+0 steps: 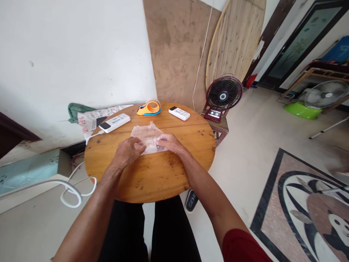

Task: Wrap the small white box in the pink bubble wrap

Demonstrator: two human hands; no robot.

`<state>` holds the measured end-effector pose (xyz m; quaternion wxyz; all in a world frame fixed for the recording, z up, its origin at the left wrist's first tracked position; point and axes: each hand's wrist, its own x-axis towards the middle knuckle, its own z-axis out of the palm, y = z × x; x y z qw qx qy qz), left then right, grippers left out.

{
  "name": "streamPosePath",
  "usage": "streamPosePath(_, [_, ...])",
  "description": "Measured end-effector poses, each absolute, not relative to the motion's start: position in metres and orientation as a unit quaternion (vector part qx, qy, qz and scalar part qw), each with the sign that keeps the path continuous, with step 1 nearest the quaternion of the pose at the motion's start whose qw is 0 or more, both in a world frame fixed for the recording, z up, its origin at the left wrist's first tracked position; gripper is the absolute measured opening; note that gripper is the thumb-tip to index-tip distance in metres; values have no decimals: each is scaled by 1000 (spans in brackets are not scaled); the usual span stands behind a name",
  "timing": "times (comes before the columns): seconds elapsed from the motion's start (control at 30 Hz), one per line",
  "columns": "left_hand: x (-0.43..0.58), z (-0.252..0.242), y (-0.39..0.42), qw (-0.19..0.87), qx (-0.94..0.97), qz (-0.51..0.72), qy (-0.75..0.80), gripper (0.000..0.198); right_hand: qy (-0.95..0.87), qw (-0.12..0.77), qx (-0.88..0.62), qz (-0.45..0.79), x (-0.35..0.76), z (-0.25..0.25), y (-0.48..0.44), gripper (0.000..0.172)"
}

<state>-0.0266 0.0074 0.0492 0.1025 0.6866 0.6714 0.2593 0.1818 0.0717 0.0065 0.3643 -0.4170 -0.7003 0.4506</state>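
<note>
A sheet of clear bubble wrap [145, 131] lies on the round wooden table, its near part folded over. What may be inside the fold cannot be made out. My left hand [128, 150] grips the left side of the fold with bent fingers. At the other end, my right hand [170, 142] has its thumb and fingers closed on the wrap. Behind the sheet stands an orange tape dispenser [149, 108] with a roll of tape. A white power bank [116, 123] with a black end lies to the left, and a similar white power bank [179, 113] to the right.
The round table [152, 178] has its near edge by my legs. A white cable [72, 193] runs from the left power bank and loops beside the table. On a stool at the right stands a dark red fan [224, 95]. A printed sack [87, 123] leans behind the table.
</note>
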Motion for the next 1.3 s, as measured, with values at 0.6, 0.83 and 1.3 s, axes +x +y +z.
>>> streamPosePath(0.6, [-6, 19, 17, 340, 549, 519, 560, 26, -673, 400, -433, 447, 179, 6, 70, 25])
streamPosePath(0.83, [-5, 17, 18, 327, 552, 529, 555, 24, -634, 418, -440, 480, 172, 11, 63, 19])
streamPosePath(1.3, [-3, 19, 21, 383, 502, 562, 534, 23, -608, 423, -499, 451, 167, 17, 58, 19])
